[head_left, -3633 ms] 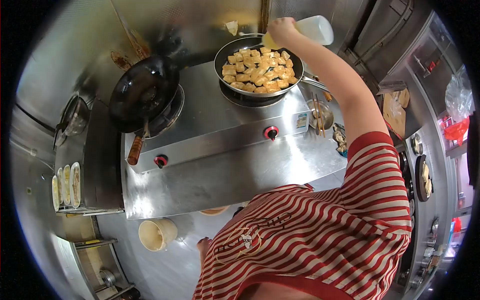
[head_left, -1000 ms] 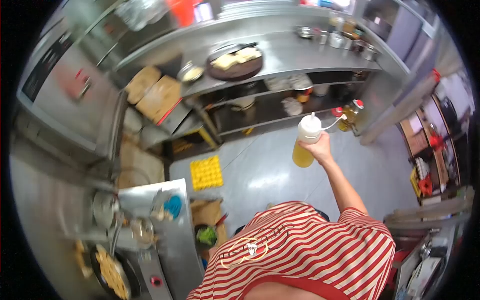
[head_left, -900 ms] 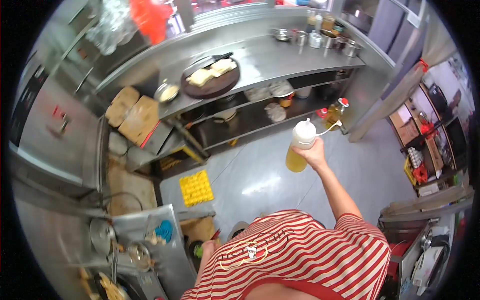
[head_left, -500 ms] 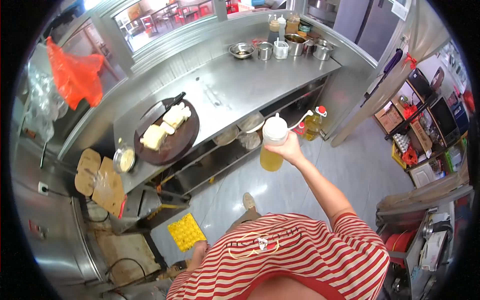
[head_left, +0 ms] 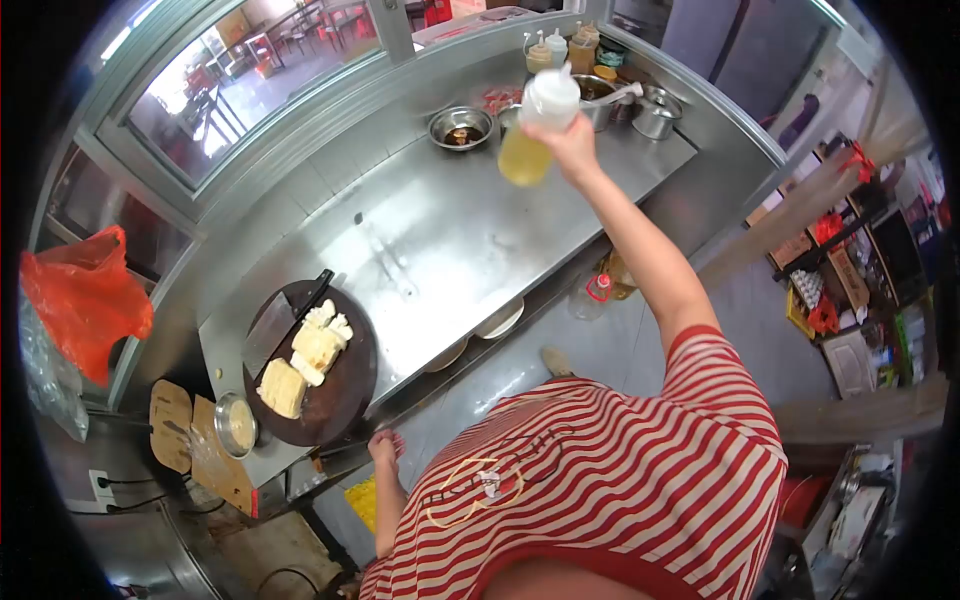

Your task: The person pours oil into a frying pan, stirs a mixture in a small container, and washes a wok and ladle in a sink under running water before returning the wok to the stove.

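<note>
My right hand (head_left: 568,142) is wrapped round the upper part of an oil bottle (head_left: 527,155) with yellow liquid and a white top. The bottle is held slightly tilted above the far part of the steel counter (head_left: 440,240). A white arm-like piece sticks out to the right beside the hand. My left hand (head_left: 385,447) hangs low by the counter's front edge, its fingers loosely apart and nothing seen in them. Near it lies a round dark cutting board (head_left: 340,400), bearing pale yellow blocks (head_left: 283,388) and a black-handled cleaver (head_left: 285,325).
Behind the bottle stand a metal bowl with dark liquid (head_left: 461,128), a steel pot (head_left: 657,112) and several squeeze bottles (head_left: 556,45). A small bowl (head_left: 237,425) sits left of the board. A red-capped bottle (head_left: 597,290) stands below the counter. An orange plastic bag (head_left: 90,300) hangs at left.
My right hand has lifted the oil bottle up and forward from in front of the counter to above it. My left hand has come further into view. The camera view has shifted.
</note>
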